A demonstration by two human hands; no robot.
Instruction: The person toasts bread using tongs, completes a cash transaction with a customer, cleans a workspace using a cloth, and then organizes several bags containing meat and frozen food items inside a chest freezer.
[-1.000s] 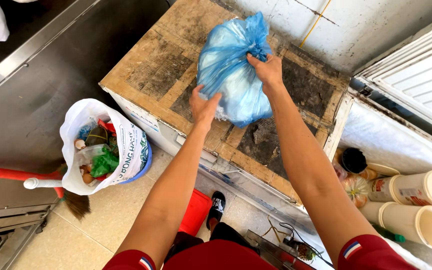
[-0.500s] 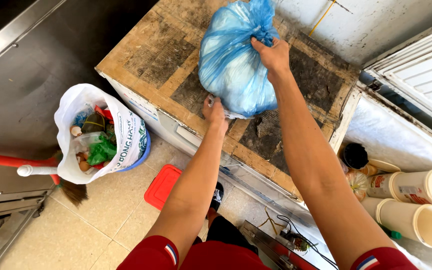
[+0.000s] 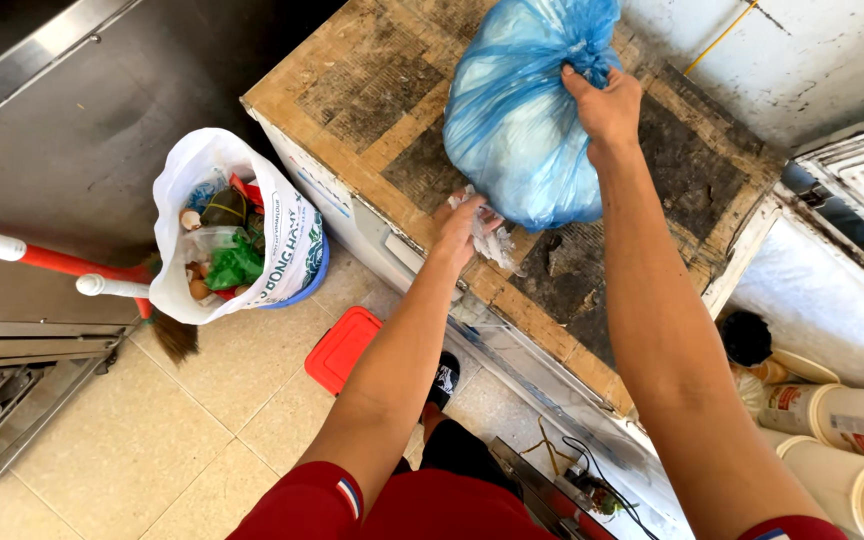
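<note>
right hand [image 3: 604,100] clamped on the gathered neck of a full blue plastic bag [image 3: 517,120], holding it upright over the worn wooden tabletop [image 3: 372,90]; left hand [image 3: 460,230] lower and nearer the front edge, fingers closed on crumpled white paper [image 3: 490,240] just under the bag's bottom, touching it

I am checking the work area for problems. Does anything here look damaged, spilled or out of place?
Yes. The wooden top under the blue bag is badly worn, with dark, peeling patches and loose flakes near its front edge. On the floor, the white bag stands open, filled with rubbish to its rim.
</note>
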